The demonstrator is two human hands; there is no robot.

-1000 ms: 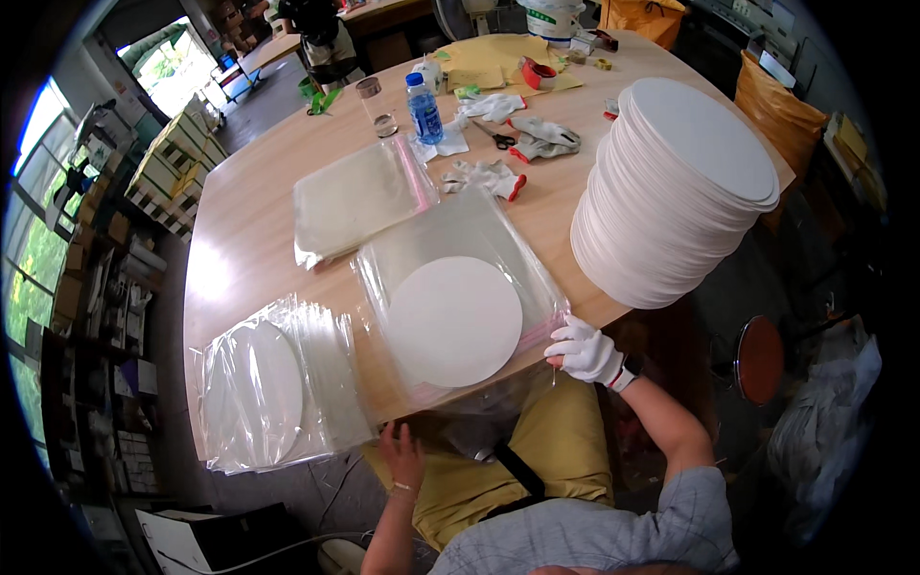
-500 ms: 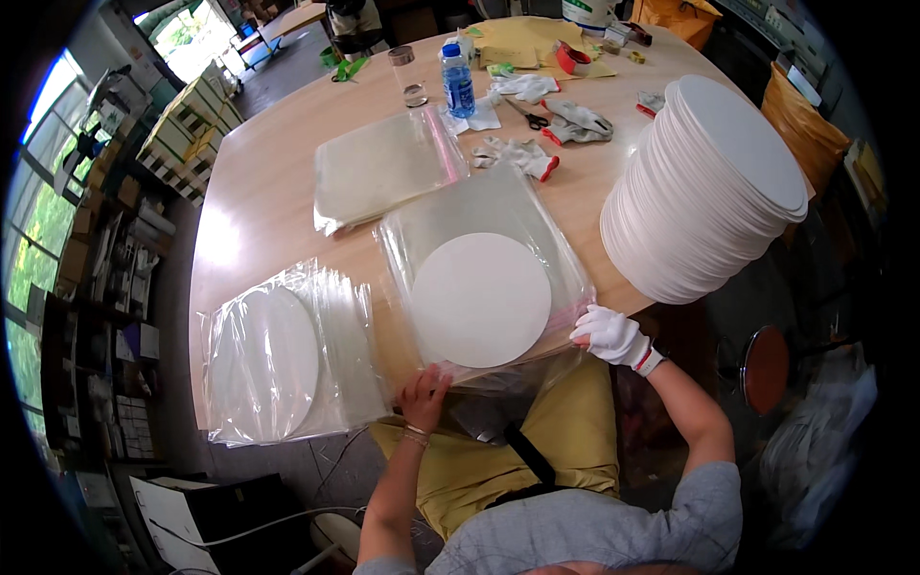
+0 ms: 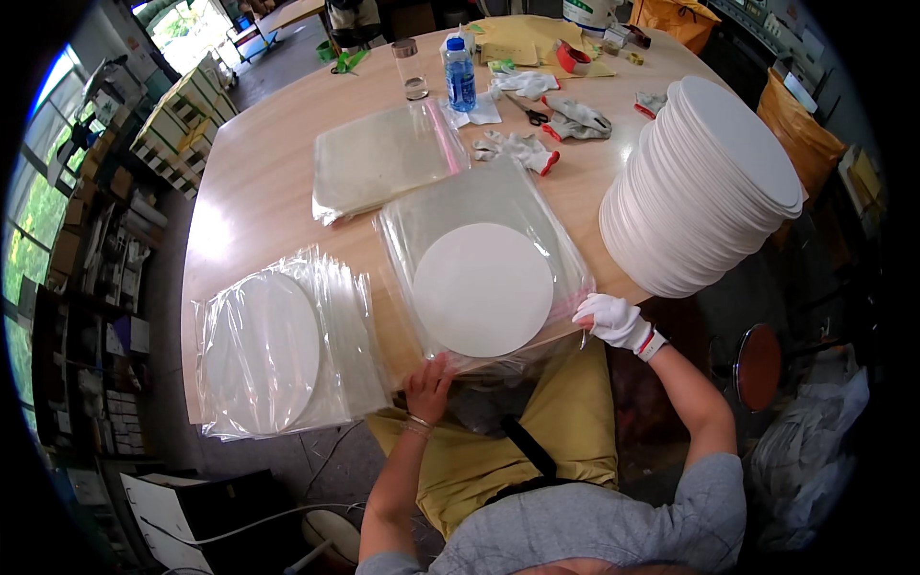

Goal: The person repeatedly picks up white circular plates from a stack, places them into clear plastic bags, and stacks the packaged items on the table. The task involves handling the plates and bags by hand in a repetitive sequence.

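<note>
On the wooden table (image 3: pixel 254 187), with twelve o'clock pointing away from the person, a tall stack of white discs (image 3: pixel 676 206) stands at two o'clock from the single white disc (image 3: pixel 484 290); a pile of glossy, disc-holding bags (image 3: pixel 340 331) lies between eight and nine. The disc is over the flat clear bags (image 3: pixel 460 196), whose longer axis tilts from eleven to five; whether film covers it is unclear. Being round, it has no long axis.

The bare left hand (image 3: pixel 428 388) looks slightly nearer: its fingertips are just beside the rim, the disc's middle toward one o'clock from them. Its fingers are a little apart at the bags' near edge; any grip is hidden. From the gloved right hand (image 3: pixel 613 321), the disc is between nine and ten o'clock. Its fingers bunch together at the bags' four-o'clock corner; whether they pinch film cannot be told.
</note>
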